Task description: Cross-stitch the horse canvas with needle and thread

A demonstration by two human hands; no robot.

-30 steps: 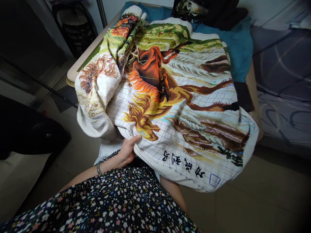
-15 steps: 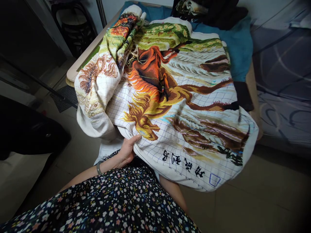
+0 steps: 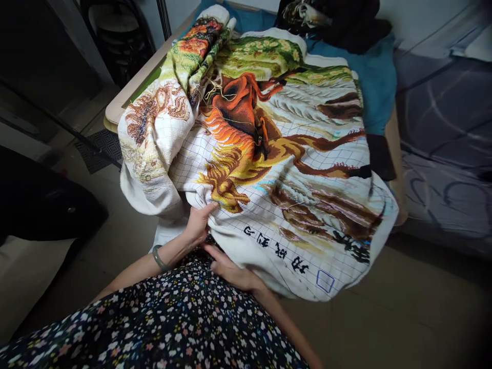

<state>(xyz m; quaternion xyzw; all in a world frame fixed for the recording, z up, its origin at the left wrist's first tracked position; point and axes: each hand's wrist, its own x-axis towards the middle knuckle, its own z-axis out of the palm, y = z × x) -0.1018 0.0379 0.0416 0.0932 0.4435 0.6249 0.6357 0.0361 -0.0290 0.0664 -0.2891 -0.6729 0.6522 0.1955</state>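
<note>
A large cross-stitch cloth [image 3: 246, 241] lies draped over the table and hangs off its near edge, showing orange and yellow horses, a printed grid and black characters. My left hand [image 3: 198, 225], wearing a bangle [image 3: 158, 258], grips its near edge, thumb on top beside the yellow horse's head and fingers underneath. Just below that edge, close to my left hand, is my right hand [image 3: 232, 271]. Its fingers point left and look closed together; anything in them is too small to make out. Loose yellow thread [image 3: 215, 92] lies on the upper part of the cloth.
Beneath the cloth is a wooden-edged table [image 3: 111, 114] with a teal cover [image 3: 378, 87]. A black bag or cloth [image 3: 346, 25] sits at its back. A folding chair [image 3: 115, 41] stands behind left. Grey patterned fabric [image 3: 442, 148] lies at the right.
My right hand has come out from beneath the cloth to its near edge. My left hand, still gripping, has shifted slightly up and left, and the lower border is now more folded.
</note>
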